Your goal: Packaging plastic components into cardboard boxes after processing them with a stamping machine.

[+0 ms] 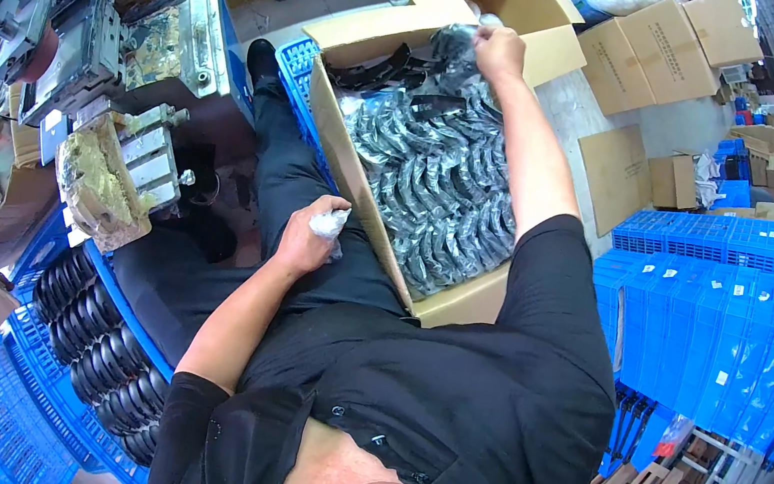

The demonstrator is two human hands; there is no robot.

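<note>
My right hand [500,54] reaches over the far end of an open cardboard box [358,172], its fingers closed on a clear plastic bag [455,47] with something dark inside. Rows of curved black parts in clear plastic wrap [437,184] fill much of the box. Some dark pieces [389,70] lie at its far left corner. Over my thigh, my left hand [304,241] is closed around a crumpled wad of whitish plastic [329,224]. Whether anything is inside that wad I cannot tell.
A blue crate [299,61] sits under the box's left side. Left of me stand a machine [116,164] and a blue crate of black curved parts [102,349]. Stacked blue crates [698,322] rise at right; cartons [649,56] stand at far right.
</note>
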